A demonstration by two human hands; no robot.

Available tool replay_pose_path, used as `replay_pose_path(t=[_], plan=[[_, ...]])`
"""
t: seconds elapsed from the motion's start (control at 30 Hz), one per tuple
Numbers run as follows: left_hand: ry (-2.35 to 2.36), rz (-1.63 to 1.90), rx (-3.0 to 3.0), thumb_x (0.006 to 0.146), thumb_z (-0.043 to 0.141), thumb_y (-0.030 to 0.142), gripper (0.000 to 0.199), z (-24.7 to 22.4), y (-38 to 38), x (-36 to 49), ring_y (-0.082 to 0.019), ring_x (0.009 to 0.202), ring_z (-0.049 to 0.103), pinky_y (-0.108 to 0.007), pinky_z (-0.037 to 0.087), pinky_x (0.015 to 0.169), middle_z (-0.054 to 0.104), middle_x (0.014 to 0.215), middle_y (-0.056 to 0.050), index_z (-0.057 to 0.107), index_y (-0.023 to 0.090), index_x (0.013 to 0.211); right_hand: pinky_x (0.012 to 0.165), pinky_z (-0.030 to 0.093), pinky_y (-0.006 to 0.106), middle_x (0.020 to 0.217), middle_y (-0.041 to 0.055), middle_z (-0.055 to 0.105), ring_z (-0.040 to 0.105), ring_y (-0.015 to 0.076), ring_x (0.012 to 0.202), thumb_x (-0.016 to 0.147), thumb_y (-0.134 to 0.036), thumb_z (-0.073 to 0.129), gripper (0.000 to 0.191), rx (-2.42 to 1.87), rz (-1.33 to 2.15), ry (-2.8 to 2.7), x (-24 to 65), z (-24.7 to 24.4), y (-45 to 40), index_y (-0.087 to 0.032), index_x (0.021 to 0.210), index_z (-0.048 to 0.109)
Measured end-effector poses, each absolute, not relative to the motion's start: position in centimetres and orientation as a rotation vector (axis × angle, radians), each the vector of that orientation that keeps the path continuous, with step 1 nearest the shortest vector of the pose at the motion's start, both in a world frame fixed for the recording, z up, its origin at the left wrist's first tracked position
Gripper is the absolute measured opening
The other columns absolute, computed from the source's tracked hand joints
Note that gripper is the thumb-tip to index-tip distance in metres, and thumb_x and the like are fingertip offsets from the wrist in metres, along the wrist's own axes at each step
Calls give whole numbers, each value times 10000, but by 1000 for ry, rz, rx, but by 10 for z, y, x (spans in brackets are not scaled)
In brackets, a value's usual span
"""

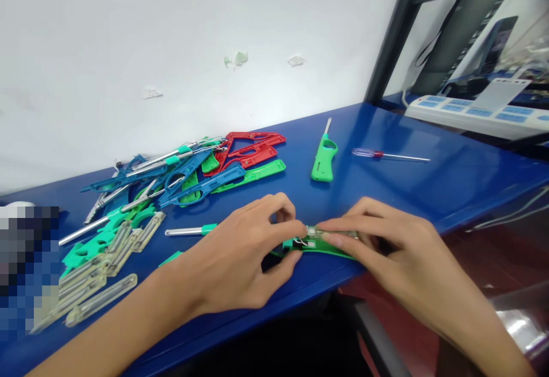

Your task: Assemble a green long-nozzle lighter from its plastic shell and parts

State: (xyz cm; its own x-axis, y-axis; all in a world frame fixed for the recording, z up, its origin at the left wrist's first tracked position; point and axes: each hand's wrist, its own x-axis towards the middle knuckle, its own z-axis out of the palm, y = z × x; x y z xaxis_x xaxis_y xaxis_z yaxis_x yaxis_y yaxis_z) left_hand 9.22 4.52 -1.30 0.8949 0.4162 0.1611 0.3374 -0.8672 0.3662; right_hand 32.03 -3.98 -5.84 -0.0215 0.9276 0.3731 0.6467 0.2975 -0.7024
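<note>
Close to the table's front edge lies an open green lighter casing half [332, 249], with white and dark small parts inside its near-left end. My left hand [240, 257] pinches that end between thumb and fingers. My right hand [392, 239] has thumb and index finger on a clear fuel tank [315, 231] that lies along the casing. The right hand's other fingers are curled and partly hidden. A metal lighter tube [184, 231] with a green collar sticks out to the left, partly behind my left hand; I cannot tell whether it joins the casing.
A pile of blue casing halves [206, 185], red casing halves [253, 151] and metal tubes sits at the left back. Several clear tanks [103, 300] lie in front of it. A whole green lighter [325, 159], a screwdriver [377, 154] and a power strip [476, 111] are further right.
</note>
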Motion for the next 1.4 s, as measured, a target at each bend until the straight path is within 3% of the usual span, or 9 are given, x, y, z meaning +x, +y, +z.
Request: replay_pose_path(t=[0.3, 0.8, 1.27, 1.4], plan=[[639, 328, 2687, 958, 581, 226, 274, -14, 43, 90, -195, 1064, 601, -317, 482, 951, 624, 1176, -45, 591, 234, 1232, 637, 505, 212, 954, -34, 682, 640, 102, 763, 996, -352, 701, 121, -1397, 442, -1726, 320, -61, -39, -392, 1044, 804], [609, 368, 2705, 957, 590, 234, 247, -17, 46, 90, -192, 1041, 602, -313, 483, 921, 642, 1144, -47, 603, 214, 1203, 763, 518, 218, 992, -51, 696, 670, 107, 861, 1026, -314, 657, 151, -1404, 410, -1726, 318, -59, -40, -383, 1032, 791], [486, 499, 2757, 961, 588, 201, 214, -20, 47, 90, -170, 949, 610, -291, 487, 860, 666, 1112, -59, 698, 160, 1140, 617, 459, 185, 950, -83, 657, 554, 45, 650, 995, -332, 712, 118, -1408, 420, -1728, 320, -62, -41, -410, 1053, 778], [465, 524, 2768, 956, 594, 196, 183, -20, 46, 89, -169, 937, 627, -291, 497, 851, 660, 1121, -73, 713, 155, 1088, 625, 472, 176, 950, -78, 661, 601, 56, 723, 1000, -325, 704, 129, -1395, 413, -1740, 321, -62, -41, -416, 1053, 778]])
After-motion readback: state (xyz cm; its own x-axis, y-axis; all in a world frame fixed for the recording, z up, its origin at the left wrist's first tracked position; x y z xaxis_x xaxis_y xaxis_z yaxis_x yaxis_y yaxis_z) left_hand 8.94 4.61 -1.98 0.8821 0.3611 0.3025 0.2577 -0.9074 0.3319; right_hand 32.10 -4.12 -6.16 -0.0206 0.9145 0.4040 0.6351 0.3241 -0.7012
